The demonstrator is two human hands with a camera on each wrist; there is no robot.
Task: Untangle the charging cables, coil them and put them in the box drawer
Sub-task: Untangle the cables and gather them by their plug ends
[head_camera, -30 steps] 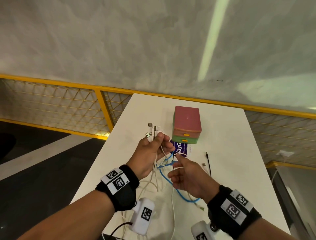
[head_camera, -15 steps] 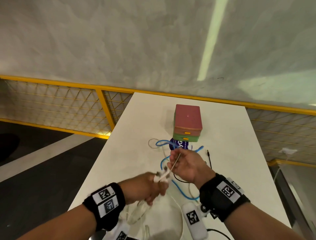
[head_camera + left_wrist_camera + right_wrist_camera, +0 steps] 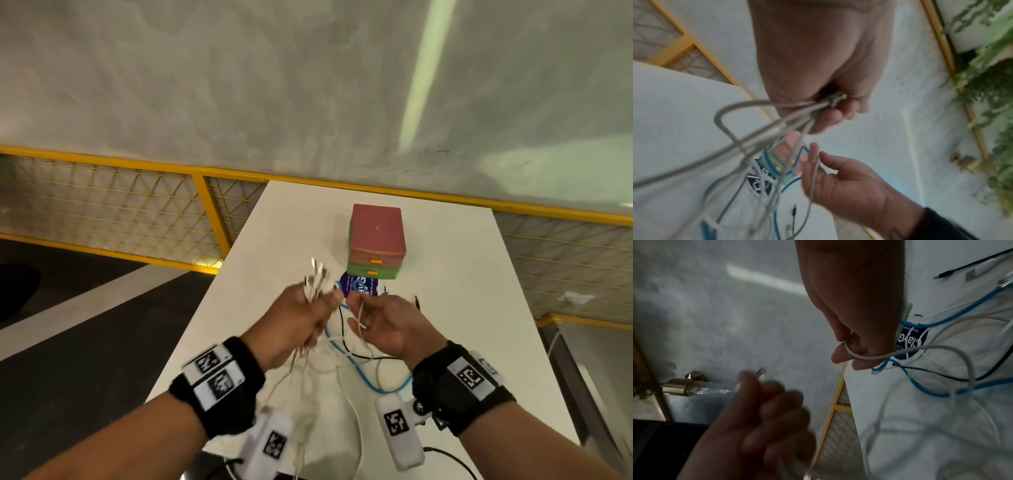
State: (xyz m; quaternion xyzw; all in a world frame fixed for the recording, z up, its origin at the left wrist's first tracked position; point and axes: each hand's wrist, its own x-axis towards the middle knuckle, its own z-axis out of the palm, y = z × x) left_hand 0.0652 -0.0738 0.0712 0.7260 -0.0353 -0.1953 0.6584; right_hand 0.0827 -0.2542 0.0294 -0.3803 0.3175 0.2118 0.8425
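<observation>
Above the white table (image 3: 455, 308), my left hand (image 3: 318, 305) grips a bundle of white charging cables (image 3: 317, 277), plugs sticking up out of the fist; the left wrist view shows the strands (image 3: 777, 123) fanning down from that fist. Just right of it, my right hand (image 3: 356, 308) pinches one white cable (image 3: 359, 318), which loops over its fingers (image 3: 859, 356). A blue cable (image 3: 363, 373) and a black cable (image 3: 346, 346) lie tangled beneath both hands. The pink and green box (image 3: 376, 243) with drawers stands shut behind the hands.
A dark blue printed label (image 3: 359, 286) lies on the table before the box. A black plug tip (image 3: 417, 301) lies to the right. A yellow mesh railing (image 3: 205, 212) runs along the table's left and far edges.
My left hand has risen from low over the table to level with the right hand, lifting the white cable bundle. The right hand still pinches its white cable.
</observation>
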